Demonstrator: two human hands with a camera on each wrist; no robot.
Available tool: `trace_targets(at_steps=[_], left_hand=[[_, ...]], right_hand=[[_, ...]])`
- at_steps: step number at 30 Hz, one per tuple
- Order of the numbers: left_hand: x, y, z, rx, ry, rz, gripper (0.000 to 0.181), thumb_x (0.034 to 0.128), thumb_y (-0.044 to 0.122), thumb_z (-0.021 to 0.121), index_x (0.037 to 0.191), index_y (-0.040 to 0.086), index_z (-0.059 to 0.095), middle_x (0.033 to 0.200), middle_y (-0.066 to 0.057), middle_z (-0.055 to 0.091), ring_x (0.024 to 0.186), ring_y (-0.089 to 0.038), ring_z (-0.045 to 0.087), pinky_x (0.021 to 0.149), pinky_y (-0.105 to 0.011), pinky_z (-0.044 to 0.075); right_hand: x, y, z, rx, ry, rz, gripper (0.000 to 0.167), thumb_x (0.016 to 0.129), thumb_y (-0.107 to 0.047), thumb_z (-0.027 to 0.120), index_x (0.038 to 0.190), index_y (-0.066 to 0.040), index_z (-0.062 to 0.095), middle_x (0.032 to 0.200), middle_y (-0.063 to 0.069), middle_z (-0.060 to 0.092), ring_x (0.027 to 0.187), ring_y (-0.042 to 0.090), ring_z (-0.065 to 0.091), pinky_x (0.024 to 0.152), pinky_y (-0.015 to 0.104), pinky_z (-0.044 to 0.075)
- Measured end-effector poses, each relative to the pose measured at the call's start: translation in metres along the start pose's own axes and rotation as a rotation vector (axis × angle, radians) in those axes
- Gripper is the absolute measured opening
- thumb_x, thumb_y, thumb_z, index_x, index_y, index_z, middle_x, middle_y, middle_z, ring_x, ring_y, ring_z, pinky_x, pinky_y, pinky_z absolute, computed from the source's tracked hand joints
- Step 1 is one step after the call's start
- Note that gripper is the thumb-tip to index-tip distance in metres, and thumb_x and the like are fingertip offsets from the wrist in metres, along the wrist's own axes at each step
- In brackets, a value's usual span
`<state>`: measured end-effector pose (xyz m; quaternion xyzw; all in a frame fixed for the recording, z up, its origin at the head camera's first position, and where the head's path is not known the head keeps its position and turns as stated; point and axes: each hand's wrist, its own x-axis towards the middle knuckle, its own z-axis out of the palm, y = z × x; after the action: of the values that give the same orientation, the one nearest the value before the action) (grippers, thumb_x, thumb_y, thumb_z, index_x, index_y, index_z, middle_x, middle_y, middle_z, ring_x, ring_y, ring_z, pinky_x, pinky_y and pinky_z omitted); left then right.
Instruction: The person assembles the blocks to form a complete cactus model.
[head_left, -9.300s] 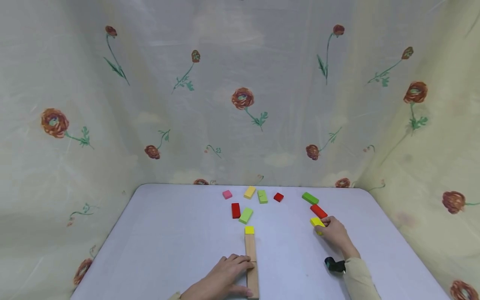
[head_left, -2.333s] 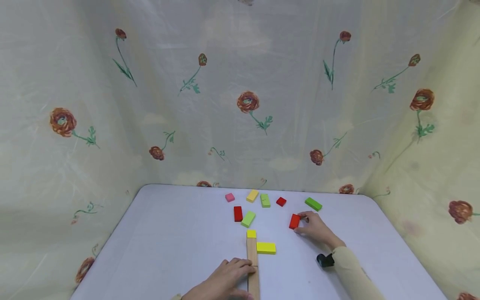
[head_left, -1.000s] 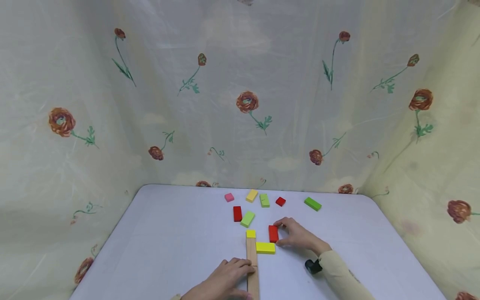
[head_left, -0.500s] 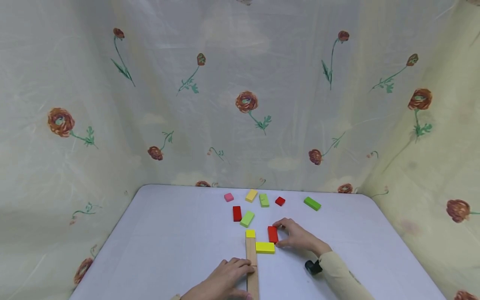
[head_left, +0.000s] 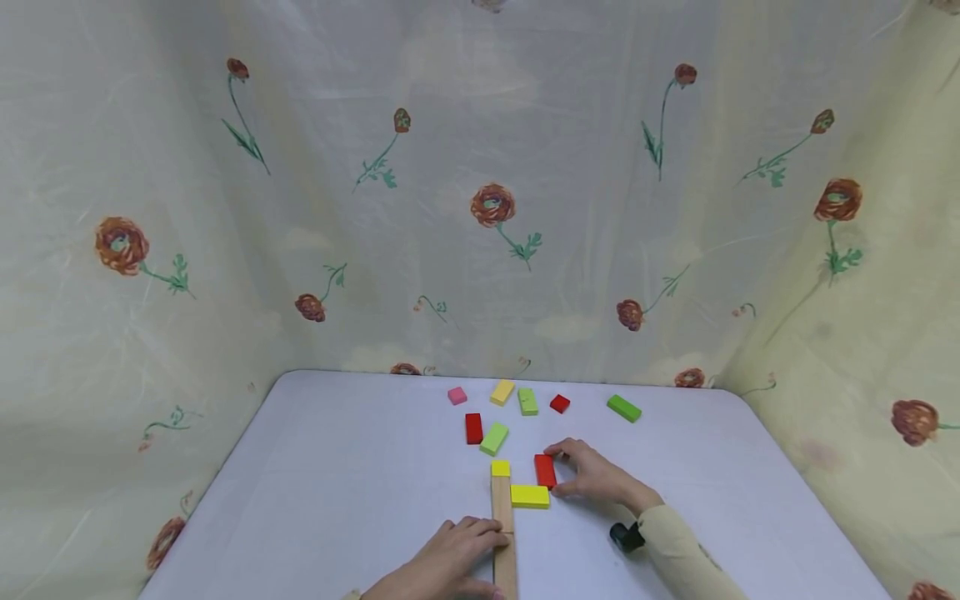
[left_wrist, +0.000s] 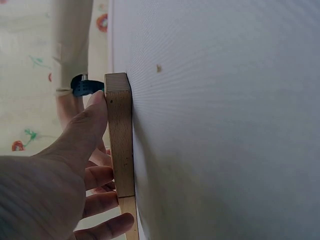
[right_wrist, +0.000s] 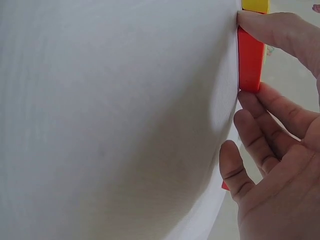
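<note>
My left hand (head_left: 453, 560) lies over two plain wooden blocks (head_left: 505, 567) set end to end. In the left wrist view, its thumb touches the nearer wooden block (left_wrist: 120, 145) and its fingers reach loosely toward the joint. A yellow block (head_left: 500, 468) sits at the far end of this row. Another yellow block (head_left: 530, 497) lies crosswise against the row's right side. My right hand (head_left: 596, 475) pinches a red block (head_left: 545, 471) by its ends, between thumb and fingers; its near end is at the crosswise yellow block's right end.
Beyond the row lie a dark red block (head_left: 473, 428) and a light green block (head_left: 494, 438). Farther back are pink (head_left: 457, 396), pale yellow (head_left: 502, 392), light green (head_left: 528, 402), small red (head_left: 559, 403) and green (head_left: 624, 408) blocks. Flowered cloth (head_left: 491, 275) surrounds the white table (head_left: 337, 483).
The right hand set the yellow block crosswise beside the row, then brought the red block leftward to it. In the last second it shifted only slightly. The left hand stays on the wooden blocks.
</note>
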<state>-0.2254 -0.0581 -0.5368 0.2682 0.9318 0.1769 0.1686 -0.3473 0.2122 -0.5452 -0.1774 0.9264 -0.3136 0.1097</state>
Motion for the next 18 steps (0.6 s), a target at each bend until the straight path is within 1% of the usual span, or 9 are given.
trace_targets(at_steps=[8,12,18], left_hand=[[0.0,0.0,0.0,-0.023,-0.013,-0.002,0.062,0.0732,0.058,0.072,0.128,0.034,0.058,0.133,0.012,0.054,0.118,-0.012,0.05,0.097,-0.051,0.044],[-0.001,-0.001,0.0,-0.029,-0.016,0.0,0.061,0.074,0.058,0.071,0.129,0.035,0.058,0.134,0.012,0.054,0.119,-0.013,0.05,0.098,-0.052,0.044],[-0.001,-0.001,0.0,-0.028,-0.01,0.002,0.061,0.0735,0.058,0.071,0.129,0.035,0.058,0.134,0.012,0.054,0.119,-0.013,0.05,0.098,-0.052,0.043]], right_hand=[[0.001,0.003,0.0,0.003,0.004,0.017,0.069,0.072,-0.024,0.085,0.133,-0.017,0.054,0.125,0.0,0.057,0.114,0.02,0.05,0.098,0.047,0.046],[0.001,0.007,-0.003,0.013,0.014,0.011,0.069,0.072,-0.025,0.084,0.134,-0.019,0.053,0.124,-0.001,0.057,0.112,0.018,0.049,0.095,0.047,0.048],[-0.001,0.013,-0.01,0.099,0.056,-0.011,0.064,0.077,-0.023,0.08,0.134,-0.019,0.052,0.126,-0.002,0.057,0.114,0.019,0.048,0.096,0.049,0.045]])
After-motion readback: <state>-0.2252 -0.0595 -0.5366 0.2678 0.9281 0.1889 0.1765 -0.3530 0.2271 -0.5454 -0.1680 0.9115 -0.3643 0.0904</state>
